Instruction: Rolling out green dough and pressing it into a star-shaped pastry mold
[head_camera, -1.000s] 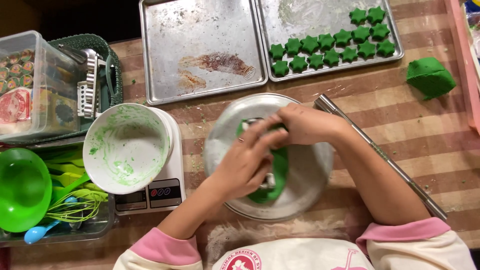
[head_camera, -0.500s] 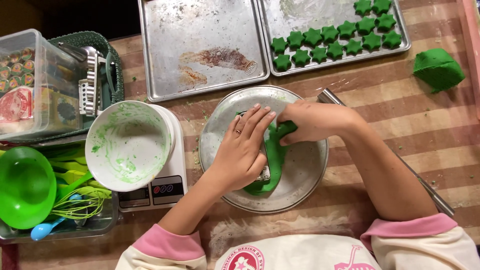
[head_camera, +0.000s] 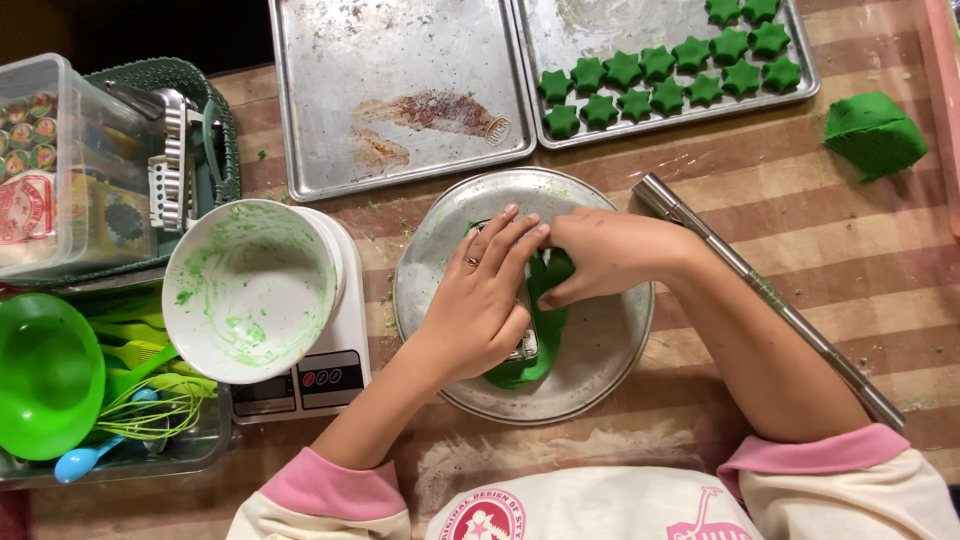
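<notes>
A round metal plate (head_camera: 610, 350) lies on the striped table in front of me, with a strip of flattened green dough (head_camera: 545, 325) on it. My left hand (head_camera: 480, 300) lies over the dough, palm pressing on a small metal cutter (head_camera: 524, 346) that peeks out under it. My right hand (head_camera: 600, 255) reaches in from the right. Its fingertips pinch the dough's upper end, touching my left fingertips. Most of the dough and cutter is hidden under the hands.
A metal rolling rod (head_camera: 760, 290) lies diagonally right of the plate. A smeared white bowl (head_camera: 250, 290) sits on a kitchen scale (head_camera: 310, 380). Behind are an empty baking tray (head_camera: 400, 90), a tray (head_camera: 590, 35) of green star cookies (head_camera: 660, 80) and a dough lump (head_camera: 875, 135). Tool containers stand left.
My right fingers have drawn in to meet my left fingertips at the dough's top. My left hand has flattened over the cutter. The view has shifted slightly.
</notes>
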